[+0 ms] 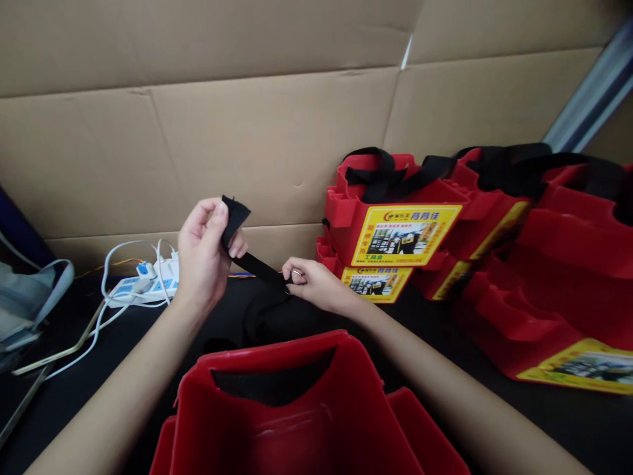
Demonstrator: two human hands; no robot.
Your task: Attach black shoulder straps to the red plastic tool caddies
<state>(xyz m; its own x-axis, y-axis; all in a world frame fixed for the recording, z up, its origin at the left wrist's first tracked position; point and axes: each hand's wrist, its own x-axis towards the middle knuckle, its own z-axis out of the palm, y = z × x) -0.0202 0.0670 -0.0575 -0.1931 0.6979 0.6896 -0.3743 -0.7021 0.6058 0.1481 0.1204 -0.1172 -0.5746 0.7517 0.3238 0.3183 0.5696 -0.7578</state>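
A black webbing strap (262, 269) runs between my two hands. My left hand (205, 241) is closed on its upper end, which sticks up above the thumb. Lower and to the right, my right hand (311, 282) pinches the same strap; a ring shows on one finger. Below both hands stands a red plastic tool box (277, 422), its open top toward me. Inside its far wall lies a dark strip (270, 382). More black strap lies loosely behind the box, hard to make out against the black table.
Red tool boxes with black straps and yellow labels (408, 234) are stacked at the right; another red box (573, 264) is nearer. A white power strip (143, 287) with tangled cables lies at the left. Cardboard (237, 152) walls off the back of the black table (410, 349).
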